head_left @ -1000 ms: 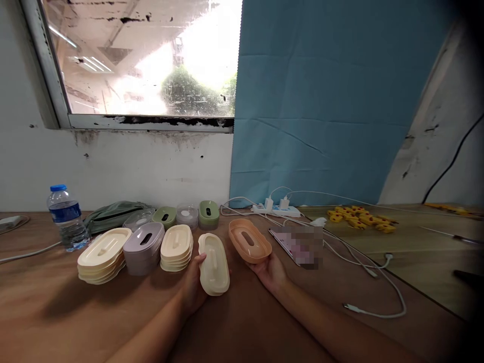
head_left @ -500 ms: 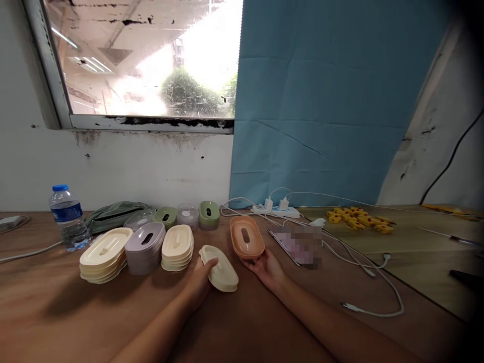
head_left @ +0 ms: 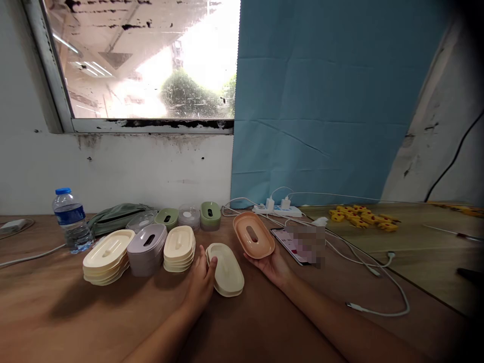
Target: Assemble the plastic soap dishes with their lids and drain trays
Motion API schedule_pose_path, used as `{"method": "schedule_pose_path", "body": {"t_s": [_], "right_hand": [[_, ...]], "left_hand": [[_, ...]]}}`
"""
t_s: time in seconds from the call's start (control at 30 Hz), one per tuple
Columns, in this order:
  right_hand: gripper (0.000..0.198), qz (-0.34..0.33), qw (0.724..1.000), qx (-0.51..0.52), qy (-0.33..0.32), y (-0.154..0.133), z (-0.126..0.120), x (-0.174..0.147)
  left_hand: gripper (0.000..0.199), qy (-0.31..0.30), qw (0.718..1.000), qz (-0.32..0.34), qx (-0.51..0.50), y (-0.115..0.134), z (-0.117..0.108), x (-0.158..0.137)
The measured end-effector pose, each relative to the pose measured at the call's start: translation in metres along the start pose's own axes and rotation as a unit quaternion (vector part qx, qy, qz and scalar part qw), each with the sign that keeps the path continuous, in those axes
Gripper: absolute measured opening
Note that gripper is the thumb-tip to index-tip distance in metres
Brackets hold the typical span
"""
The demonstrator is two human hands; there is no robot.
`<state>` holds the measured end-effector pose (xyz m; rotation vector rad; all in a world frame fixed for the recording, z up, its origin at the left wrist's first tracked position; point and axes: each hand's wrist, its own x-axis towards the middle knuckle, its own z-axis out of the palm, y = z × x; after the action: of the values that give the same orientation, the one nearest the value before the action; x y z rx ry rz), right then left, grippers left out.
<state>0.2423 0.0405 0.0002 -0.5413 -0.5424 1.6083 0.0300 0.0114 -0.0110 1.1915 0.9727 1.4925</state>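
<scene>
My right hand [head_left: 277, 269] grips the lower end of an orange oval lid [head_left: 245, 244] with a slot in its middle, and holds it tilted above the table. My left hand [head_left: 201, 282] has its fingers stretched out and the thumb apart, at the left edge of a cream oval lid [head_left: 229, 269]. That lid lies on the table between my hands; the thumb seems to touch its rim. Left of this hand stand a small stack of cream lids [head_left: 179, 247], a stack of lilac slotted pieces [head_left: 146, 252] and a larger cream stack [head_left: 108, 254].
Behind the stacks are green slotted containers [head_left: 210, 216], clear round tubs [head_left: 189, 217], a green pouch [head_left: 119, 218] and a water bottle [head_left: 71, 222]. To the right lie a phone [head_left: 291, 244], white cables [head_left: 378, 312], a power strip [head_left: 278, 210] and yellow pieces [head_left: 363, 218].
My left hand has let go of the cream lid, which now lies flatter on the table. The orange lid has shifted slightly right and turned in my right hand.
</scene>
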Motion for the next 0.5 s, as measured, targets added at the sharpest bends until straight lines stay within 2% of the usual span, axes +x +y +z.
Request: {"method": "schedule_pose_path", "body": {"t_s": [0.07, 0.13, 0.27, 0.37, 0.43, 0.5], "right_hand": [[0.029, -0.017, 1.000, -0.006, 0.020, -0.004, -0.003, 0.003], [0.030, -0.027, 0.999, -0.014, 0.037, -0.006, -0.006, 0.005], [0.029, -0.030, 0.998, -0.037, 0.044, -0.005, -0.008, 0.008], [0.026, -0.030, 0.998, -0.038, 0.043, -0.004, -0.006, 0.007], [0.025, -0.030, 0.998, -0.036, 0.038, -0.004, -0.004, 0.005], [0.023, -0.027, 0.999, -0.033, 0.031, -0.005, -0.002, 0.003]], "left_hand": [[0.055, -0.012, 0.999, 0.033, 0.026, 0.007, 0.003, -0.008], [0.054, -0.049, 0.992, 0.084, 0.078, 0.016, 0.006, -0.019], [0.044, -0.189, 0.940, 0.179, 0.220, 0.028, 0.014, -0.038], [0.046, -0.288, 0.905, 0.170, 0.263, 0.025, 0.016, -0.040], [0.043, -0.320, 0.899, 0.139, 0.265, 0.021, 0.015, -0.037], [0.037, -0.326, 0.906, 0.116, 0.244, 0.019, 0.012, -0.034]]}}
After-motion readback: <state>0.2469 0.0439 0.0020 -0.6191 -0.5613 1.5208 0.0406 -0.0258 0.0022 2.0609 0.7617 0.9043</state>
